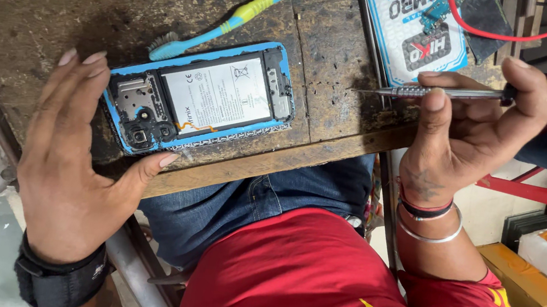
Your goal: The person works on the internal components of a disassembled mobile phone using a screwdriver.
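The opened phone (201, 97), judged light, rigid and fragile at its exposed battery, was steadied by its blue frame edges under the open left hand (79, 172) on the counter (42, 11), while the screwdriver (442, 92) was pinched in the closed right hand (475, 128).

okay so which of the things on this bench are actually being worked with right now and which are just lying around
In use:
- opened phone, back cover off, steadied by the left hand
- screwdriver, held in the right hand

Lying about:
- toothbrush
- printed packet
- red wire
- cardboard boxes on the floor

Toothbrush (248, 12) handle cut off at top
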